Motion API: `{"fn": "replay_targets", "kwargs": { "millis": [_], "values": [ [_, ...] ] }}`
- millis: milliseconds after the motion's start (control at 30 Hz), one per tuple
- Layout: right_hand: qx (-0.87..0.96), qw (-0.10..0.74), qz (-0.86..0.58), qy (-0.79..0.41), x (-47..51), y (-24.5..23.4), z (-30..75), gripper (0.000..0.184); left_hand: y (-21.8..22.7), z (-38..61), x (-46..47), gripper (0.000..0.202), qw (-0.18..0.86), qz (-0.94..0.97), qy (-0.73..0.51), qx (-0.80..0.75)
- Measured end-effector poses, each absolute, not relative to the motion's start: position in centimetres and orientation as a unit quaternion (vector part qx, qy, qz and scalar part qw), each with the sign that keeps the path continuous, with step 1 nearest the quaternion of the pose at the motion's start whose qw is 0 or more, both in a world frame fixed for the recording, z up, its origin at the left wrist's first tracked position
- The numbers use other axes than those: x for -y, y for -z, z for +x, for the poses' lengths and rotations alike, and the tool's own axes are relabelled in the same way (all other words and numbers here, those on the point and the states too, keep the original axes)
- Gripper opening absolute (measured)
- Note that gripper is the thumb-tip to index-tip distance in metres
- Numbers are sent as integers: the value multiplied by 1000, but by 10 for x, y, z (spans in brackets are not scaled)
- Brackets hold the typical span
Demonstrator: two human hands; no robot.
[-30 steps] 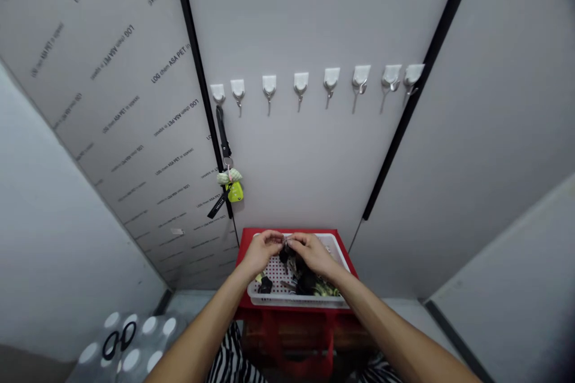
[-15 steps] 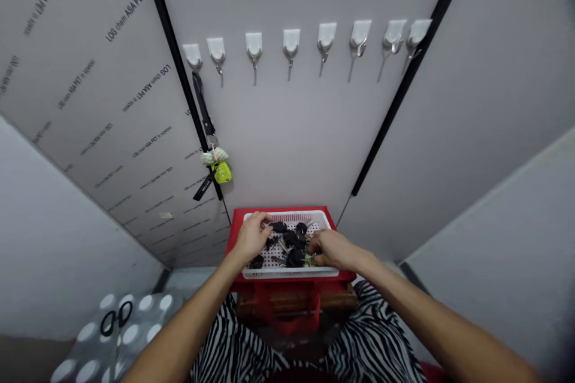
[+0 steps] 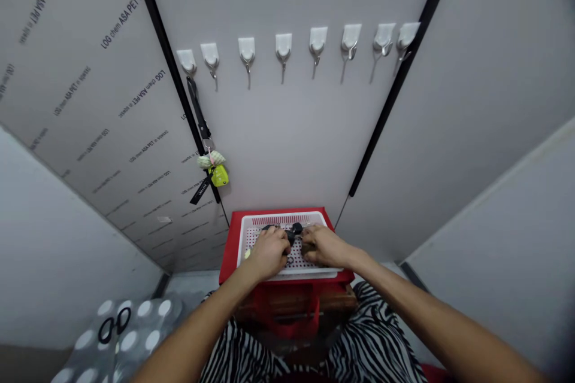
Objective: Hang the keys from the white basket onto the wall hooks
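Observation:
A white perforated plastic basket holds a bunch of keys with black fobs. My left hand reaches into the middle of it, fingers curled around dark keys and partly hiding them. Close by on the right, my right hand is bent inward with thumb and fingers closed on a dark key piece, mostly covered by the hand. A small pale yellow item lies at the basket's left side. Between the hands a small metal ring shows on the basket floor.
The basket stands on a red box. On the wall ahead runs a row of white hooks; from the leftmost hangs a black strap with a yellow-green key case. Scissors lie on wrapped bottles at lower left.
My left hand has moved right and toward me, from the basket's back left over the keys. The keys have shifted, baring more of the basket floor. The view has tilted slightly.

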State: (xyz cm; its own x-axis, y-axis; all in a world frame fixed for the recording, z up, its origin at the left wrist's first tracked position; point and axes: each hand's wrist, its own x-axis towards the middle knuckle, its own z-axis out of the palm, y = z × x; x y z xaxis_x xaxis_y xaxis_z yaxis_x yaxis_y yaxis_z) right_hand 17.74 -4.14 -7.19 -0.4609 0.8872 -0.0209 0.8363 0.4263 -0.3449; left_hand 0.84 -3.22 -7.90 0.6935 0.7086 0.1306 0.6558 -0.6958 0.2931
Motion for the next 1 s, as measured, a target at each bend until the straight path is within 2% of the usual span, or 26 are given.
{"fn": "replay_targets", "kwargs": {
  "millis": [167,267,300,367,533,633,767,1000],
  "values": [
    [714,281,-513,-385,33,45,179,22,77,4,25,19,260,848,-210,-411],
    [656,347,-519,-424,27,31,174,25,76,10,22,33,357,803,-258,-401],
    [663,343,-518,-418,26,29,173,25,77,12,21,36,367,802,-255,-396],
    [719,284,-505,-383,26,30,172,22,79,16,21,35,344,822,-232,-390],
    [816,43,-532,-222,41,55,175,15,87,15,22,25,248,856,-217,-398],
    [817,-7,-555,-154,47,70,171,16,88,13,21,25,252,850,-204,-415],
    [822,16,-544,-168,44,76,168,12,86,10,22,24,258,851,-190,-417],
    [767,194,-528,-310,32,56,175,16,82,12,25,28,340,807,-234,-423]
  ]
}}
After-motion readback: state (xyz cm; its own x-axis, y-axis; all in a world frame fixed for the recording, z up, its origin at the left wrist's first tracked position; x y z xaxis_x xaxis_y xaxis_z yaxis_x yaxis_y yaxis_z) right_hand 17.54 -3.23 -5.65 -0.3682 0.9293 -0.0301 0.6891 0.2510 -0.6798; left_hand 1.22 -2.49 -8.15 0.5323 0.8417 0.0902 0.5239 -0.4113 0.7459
